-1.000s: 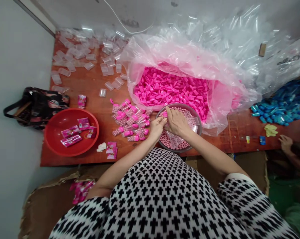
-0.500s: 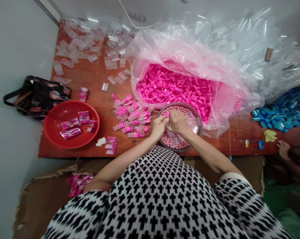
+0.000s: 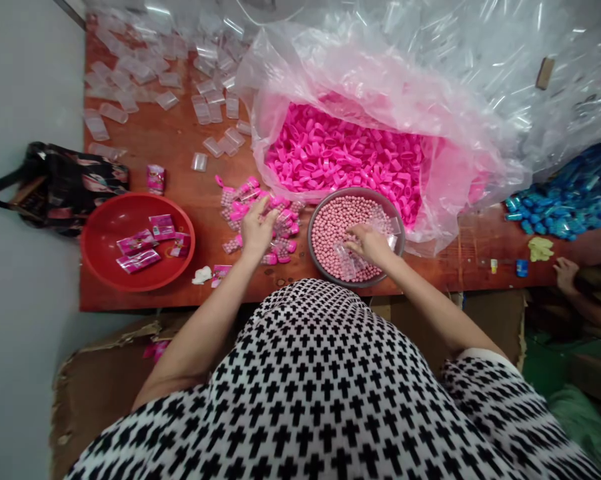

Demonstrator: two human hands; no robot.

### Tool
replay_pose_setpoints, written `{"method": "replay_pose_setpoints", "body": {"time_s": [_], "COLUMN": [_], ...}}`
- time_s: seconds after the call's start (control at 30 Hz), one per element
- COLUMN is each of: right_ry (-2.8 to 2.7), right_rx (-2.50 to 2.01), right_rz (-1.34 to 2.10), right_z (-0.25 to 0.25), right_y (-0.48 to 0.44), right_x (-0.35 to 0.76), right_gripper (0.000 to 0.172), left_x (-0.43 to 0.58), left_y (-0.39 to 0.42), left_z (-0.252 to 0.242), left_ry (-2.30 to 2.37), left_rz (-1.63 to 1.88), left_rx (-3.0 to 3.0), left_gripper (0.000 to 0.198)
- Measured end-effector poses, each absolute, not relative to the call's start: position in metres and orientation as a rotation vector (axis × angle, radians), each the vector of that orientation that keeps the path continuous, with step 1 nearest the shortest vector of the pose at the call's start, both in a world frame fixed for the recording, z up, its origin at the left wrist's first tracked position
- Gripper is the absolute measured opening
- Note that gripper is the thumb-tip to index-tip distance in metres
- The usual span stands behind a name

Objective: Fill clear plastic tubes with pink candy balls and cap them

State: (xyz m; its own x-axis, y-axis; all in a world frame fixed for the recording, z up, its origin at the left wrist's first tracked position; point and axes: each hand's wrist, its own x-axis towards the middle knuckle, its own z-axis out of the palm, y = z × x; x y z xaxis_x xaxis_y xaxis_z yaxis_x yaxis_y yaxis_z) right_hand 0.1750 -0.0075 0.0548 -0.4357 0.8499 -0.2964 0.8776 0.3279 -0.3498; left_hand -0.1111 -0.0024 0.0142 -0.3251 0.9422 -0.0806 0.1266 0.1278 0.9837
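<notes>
My left hand [image 3: 258, 230] is over a pile of small clear containers [image 3: 284, 227] filled with pink beads and closed with bright pink caps. Its thumb and fingers are apart, and it partly covers the pile. To the right stands a grey bowl [image 3: 312, 257] of round pink beads [image 3: 330, 227]. Inside the bowl, my right hand [image 3: 371, 245] reaches down with its fingers slightly curled and apart. Empty clear containers [image 3: 349, 263] lie on the beads by its fingertips; whether the fingers touch one is hard to see.
Behind the bowl lies a plastic bag [image 3: 445, 193] of pink caps [image 3: 340, 153]. A red basin [image 3: 95, 263] with pink packets [image 3: 138, 261] stands left, beside a black bag [image 3: 60, 193]. Clear containers [image 3: 203, 110] are scattered behind; blue pieces [image 3: 555, 213] and another person's hand [image 3: 565, 273] are right.
My hands were together over the bowl with a pink-capped container. The left has moved left to the pile and spread its fingers; the right has gone down into the bowl. The view has shifted slightly.
</notes>
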Motion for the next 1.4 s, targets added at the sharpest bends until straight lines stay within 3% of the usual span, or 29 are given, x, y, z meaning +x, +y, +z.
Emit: {"method": "replay_pose_setpoints", "body": {"time_s": [0.2, 0.4, 0.6, 0.73, 0.93, 1.03, 1.1, 1.17, 1.23, 1.4], "right_ry": [2.361, 2.374, 2.538, 2.520, 2.506, 2.470, 2.274, 2.046, 1.998, 2.468], "right_rx": [1.759, 1.868, 1.639, 1.394, 1.536, 1.814, 1.923, 1.952, 2.006, 1.898], "right_rz": [-0.542, -0.990, -0.548, -0.814, -1.075, -1.676, -2.233, -2.537, -2.535, -2.046], "right_z": [0.037, 0.035, 0.030, 0.000, -0.026, -0.023, -0.017, -0.010, 0.000, 0.028], "right_y": [-0.040, -0.017, 0.048, 0.064, 0.048, 0.037, 0.029, 0.021, 0.016, 0.015], "right_x": [0.152, 0.182, 0.196, 0.176, 0.173, 0.179, 0.180, 0.180, 0.181, 0.196], "right_gripper": [0.035, 0.018, 0.024, 0.021, 0.023, 0.020, 0.025, 0.031, 0.035, 0.046], "left_x": [-0.071, -0.024, -0.015, -0.017, -0.020, -0.012, -0.004, 0.002, 0.006, 0.003], "left_y": [-0.028, -0.030, -0.013, -0.006, -0.007, -0.004, -0.002, 0.001, 0.002, 0.000], "left_z": [0.012, 0.017, 0.002, -0.005, -0.004, 0.000, 0.001, 0.001, 0.000, -0.010], "left_ry": [1.587, 1.415, 1.436, 1.471, 1.497, 1.478, 1.424, 1.358, 1.318, 1.228], "left_rz": [0.981, 0.665, 0.610, 0.594, 0.653, 0.717, 0.745, 0.762, 0.779, 0.831], "left_rx": [1.444, 1.709, 1.741, 1.708, 1.630, 1.625, 1.600, 1.530, 1.435, 1.299], "left_gripper": [0.028, 0.025, 0.031, 0.030, 0.033, 0.037, 0.037, 0.033, 0.029, 0.033]}}
